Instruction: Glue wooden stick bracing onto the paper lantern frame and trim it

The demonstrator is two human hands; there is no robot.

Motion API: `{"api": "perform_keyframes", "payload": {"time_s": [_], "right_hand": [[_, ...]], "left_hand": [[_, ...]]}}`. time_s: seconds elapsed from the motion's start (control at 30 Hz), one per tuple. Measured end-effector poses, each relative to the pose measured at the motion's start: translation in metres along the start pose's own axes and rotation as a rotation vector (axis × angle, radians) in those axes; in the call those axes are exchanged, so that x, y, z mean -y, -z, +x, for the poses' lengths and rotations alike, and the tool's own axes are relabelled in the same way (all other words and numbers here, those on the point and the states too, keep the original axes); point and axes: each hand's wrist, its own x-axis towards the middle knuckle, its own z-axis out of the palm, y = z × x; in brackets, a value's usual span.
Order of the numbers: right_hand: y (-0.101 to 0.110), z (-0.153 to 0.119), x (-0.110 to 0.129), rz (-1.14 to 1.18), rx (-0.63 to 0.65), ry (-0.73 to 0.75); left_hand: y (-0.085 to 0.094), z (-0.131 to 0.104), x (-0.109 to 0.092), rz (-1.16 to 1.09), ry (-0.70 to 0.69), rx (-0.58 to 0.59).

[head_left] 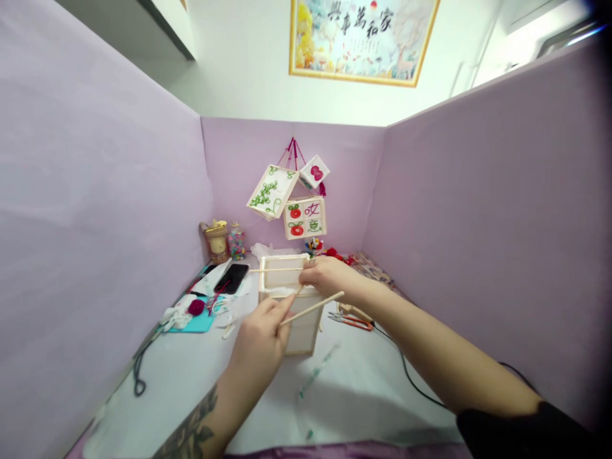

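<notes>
A box-shaped frame of pale wooden strips with white panels [300, 335] stands on the table in front of me. My left hand [261, 335] is closed at its near left side, gripping a wooden stick [320, 306] that slants up to the right across the box. Above the box top, my right hand [329, 275] is closed in a pinch. A thin wooden stick [275, 270] runs left from its fingers over the box's top opening. Between both sets of fingertips shows a short piece of stick [299, 290]; the fingers partly hide it.
Left on the table are a black phone [232, 278], a blue sheet [198, 319] and a dark red yarn ball [196, 307]. Orange-handled snips [354, 320] and a black cable [411, 376] lie right. Decorated panels [305, 218] hang behind; lilac partitions [468, 191] enclose the table.
</notes>
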Motion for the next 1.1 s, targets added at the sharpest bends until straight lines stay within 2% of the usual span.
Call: {"api": "perform_keyframes", "payload": {"time_s": [0.17, 0.33, 0.57, 0.63, 0.77, 0.8, 0.87, 0.97, 1.1], "right_hand": [[-0.004, 0.0, -0.004, 0.004, -0.01, 0.011], [-0.007, -0.002, -0.006, -0.006, -0.073, 0.03], [-0.003, -0.001, -0.003, 0.079, -0.155, -0.022], [0.005, -0.008, -0.005, 0.209, -0.262, -0.105], [0.016, -0.037, -0.006, 0.476, -0.631, -0.491], [0.013, -0.045, -0.004, 0.511, -0.663, -0.562], [0.0, -0.057, 0.003, 0.571, -0.619, -0.605], [-0.026, -0.065, 0.018, 0.659, -0.525, -0.522], [-0.046, -0.063, 0.03, 0.7, -0.519, -0.432]], "left_hand": [[-0.015, 0.005, 0.006, 0.229, -0.069, 0.01], [-0.02, 0.014, 0.003, 0.411, -0.13, -0.022], [-0.017, 0.032, -0.013, 0.565, 0.017, 0.183], [-0.017, 0.034, -0.015, 0.584, 0.033, 0.216], [-0.017, 0.032, -0.012, 0.624, 0.026, 0.21], [-0.017, 0.031, -0.011, 0.633, 0.011, 0.199], [-0.016, 0.029, -0.008, 0.646, -0.026, 0.168], [-0.016, 0.026, -0.006, 0.648, -0.067, 0.137], [-0.014, 0.028, -0.006, 0.647, -0.088, 0.143]]}}
